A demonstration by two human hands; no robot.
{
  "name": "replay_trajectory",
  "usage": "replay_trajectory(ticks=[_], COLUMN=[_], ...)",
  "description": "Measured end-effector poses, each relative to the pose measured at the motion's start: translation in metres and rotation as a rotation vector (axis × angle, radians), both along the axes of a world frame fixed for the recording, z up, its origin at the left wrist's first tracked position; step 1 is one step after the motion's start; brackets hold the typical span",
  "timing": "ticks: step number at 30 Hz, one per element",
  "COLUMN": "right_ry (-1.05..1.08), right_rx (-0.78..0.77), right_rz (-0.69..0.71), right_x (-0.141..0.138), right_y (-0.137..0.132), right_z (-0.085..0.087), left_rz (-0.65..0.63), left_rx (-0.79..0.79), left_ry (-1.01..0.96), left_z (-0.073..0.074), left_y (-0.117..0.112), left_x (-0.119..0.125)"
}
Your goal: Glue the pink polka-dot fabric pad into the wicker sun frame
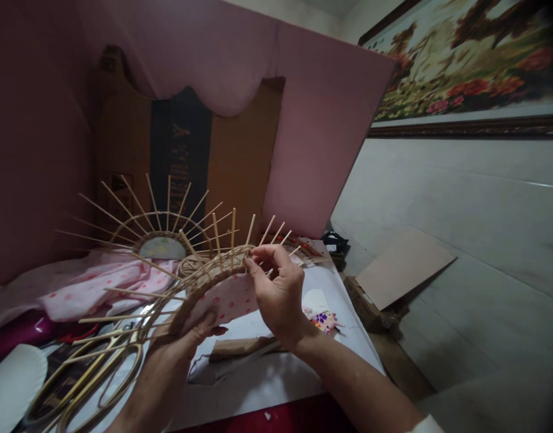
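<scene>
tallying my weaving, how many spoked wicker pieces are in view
2: held piece in left hand and right hand; rear piece behind it on pink cloth. More may be hidden.

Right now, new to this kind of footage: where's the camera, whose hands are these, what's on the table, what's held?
No machine here: a person works with two bare hands, filmed by one camera worn on their head, looking forward and down. There is only this one view. The left hand holds a half-woven basket from below, its bare spokes fanning out. The right hand pinches the woven rim. Under them is a white table with scissors and a pink spotted cloth. A painting hangs on the wall to the right.
</scene>
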State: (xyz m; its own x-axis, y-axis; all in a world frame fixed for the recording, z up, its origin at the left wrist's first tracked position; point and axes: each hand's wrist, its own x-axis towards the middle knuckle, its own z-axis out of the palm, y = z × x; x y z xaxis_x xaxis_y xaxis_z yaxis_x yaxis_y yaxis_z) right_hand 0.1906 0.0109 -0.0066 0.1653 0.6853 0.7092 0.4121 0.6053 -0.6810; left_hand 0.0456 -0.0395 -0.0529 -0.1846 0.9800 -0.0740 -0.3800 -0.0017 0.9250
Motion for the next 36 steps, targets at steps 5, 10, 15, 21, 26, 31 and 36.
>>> replay_trajectory(ticks=[5,10,15,21,26,31,36], right_ry=[0.026,-0.043,-0.108,-0.133,-0.153,-0.14,-0.133], right_rx=[0.004,0.062,0.098,0.136,0.144,0.161,0.182], right_rz=[-0.012,-0.04,-0.042,-0.058,-0.064,-0.073,-0.063], right_x=[-0.001,0.0,0.001,0.001,0.001,0.001,0.001], right_y=[0.001,0.001,0.001,0.002,0.003,0.003,0.002], right_z=[-0.003,-0.004,-0.005,-0.006,-0.005,-0.004,-0.003], left_rz=[-0.056,-0.094,-0.023,-0.006,-0.054,-0.047,-0.024], left_rx=[-0.014,0.031,0.025,0.051,0.066,0.035,0.014], left_ry=[0.048,0.078,0.037,0.041,0.07,0.225,0.28], left_z=[-0.004,0.001,0.004,0.004,0.001,-0.004,-0.002], left_y=[0.001,-0.001,-0.002,0.0,0.002,0.0,-0.002], left_x=[-0.002,0.0,0.0,0.003,0.002,-0.007,-0.007])
